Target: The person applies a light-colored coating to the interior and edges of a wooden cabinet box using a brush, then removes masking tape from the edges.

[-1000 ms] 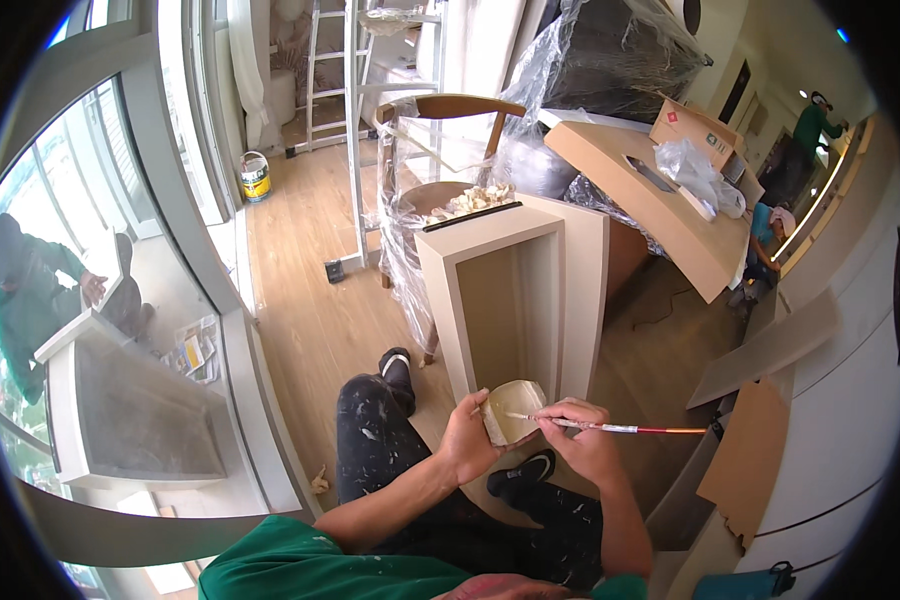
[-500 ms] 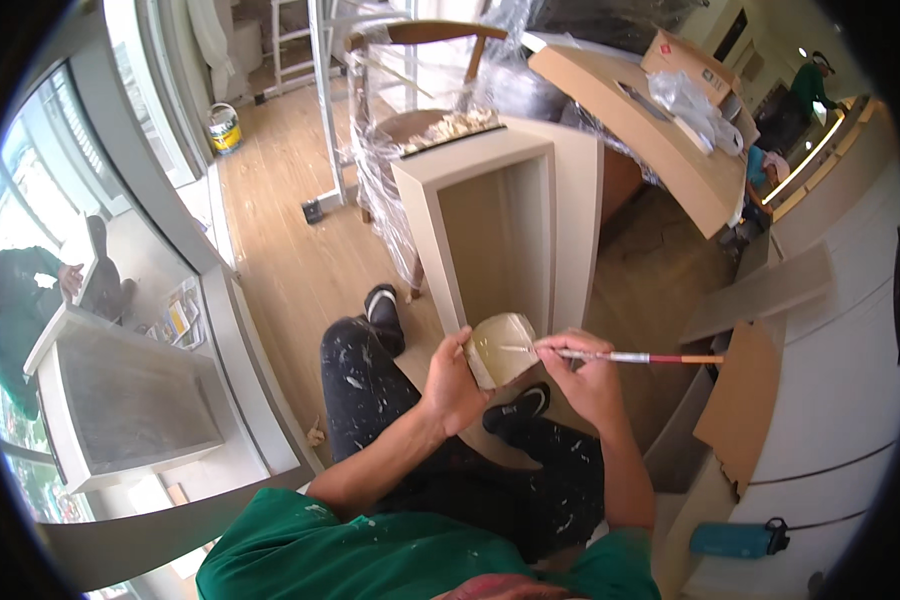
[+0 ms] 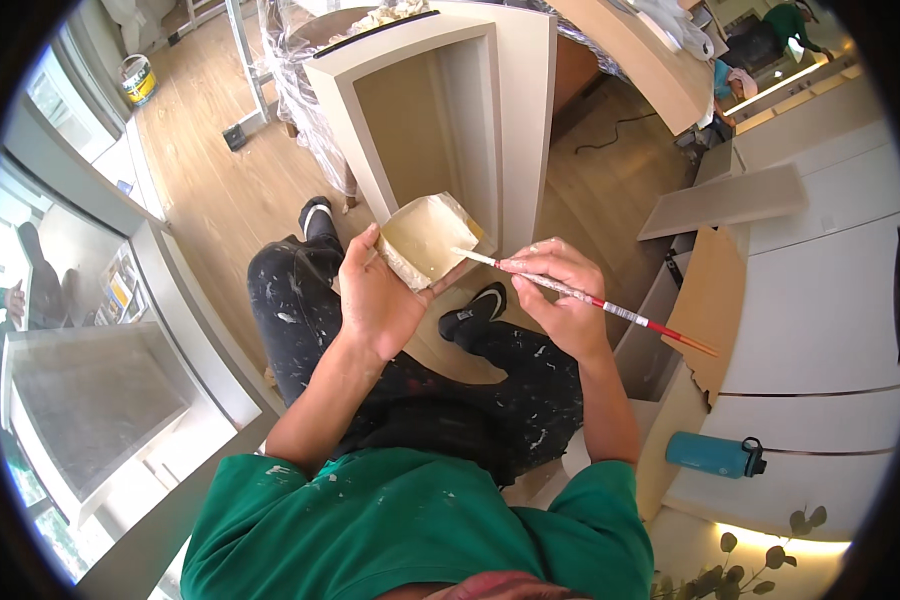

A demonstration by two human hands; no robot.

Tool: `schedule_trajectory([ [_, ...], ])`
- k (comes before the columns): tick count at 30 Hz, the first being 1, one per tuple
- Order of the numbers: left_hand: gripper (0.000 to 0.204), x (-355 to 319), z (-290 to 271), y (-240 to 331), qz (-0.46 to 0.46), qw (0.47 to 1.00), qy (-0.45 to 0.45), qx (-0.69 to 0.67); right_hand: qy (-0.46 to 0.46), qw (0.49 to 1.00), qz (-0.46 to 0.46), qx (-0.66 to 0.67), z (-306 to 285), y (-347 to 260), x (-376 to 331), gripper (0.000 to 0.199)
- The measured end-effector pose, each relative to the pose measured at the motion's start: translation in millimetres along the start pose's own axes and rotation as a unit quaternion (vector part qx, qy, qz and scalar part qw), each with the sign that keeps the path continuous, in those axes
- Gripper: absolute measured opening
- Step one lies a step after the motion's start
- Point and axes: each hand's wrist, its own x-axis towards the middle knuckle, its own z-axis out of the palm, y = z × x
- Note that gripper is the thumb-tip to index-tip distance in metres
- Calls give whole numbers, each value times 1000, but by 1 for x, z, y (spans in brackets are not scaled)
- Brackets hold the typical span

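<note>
My left hand (image 3: 385, 305) is wrapped round a small, square-cut paint container (image 3: 425, 240) from below, with cream-coloured paint inside and dried paint along its rim. In my right hand (image 3: 560, 295) I pinch a thin paintbrush (image 3: 625, 313) with a red and white handle. Its light tip is over the near right part of the container's opening; whether it touches the paint, I cannot tell. Just beyond the container stands an upright cream cabinet frame (image 3: 520, 130) with a recessed panel.
A plastic-wrapped chair (image 3: 305, 110) and a ladder (image 3: 250, 75) stand beyond to the left, near a paint bucket (image 3: 138, 80). Cardboard (image 3: 705, 300) leans at right, near a blue bottle (image 3: 715, 455). Two people are at work at the far right.
The container and both hands now appear further left and higher in the picture, with the container's opening showing more. The brush slants more downward to the right. My view has tilted lower.
</note>
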Motion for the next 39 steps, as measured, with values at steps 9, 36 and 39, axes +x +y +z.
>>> schedule_trajectory([
  [9,60,4,-7,3,12,999,41,12,-7,1000,-10,-15,2,-3,-3,24],
  [36,62,92,-34,198,419,906,29,-57,7,972,227,65,-13,122,-2,23],
  [39,59,94,-54,203,393,910,98,-84,-60,961,265,46,-7,136,-2,30],
])
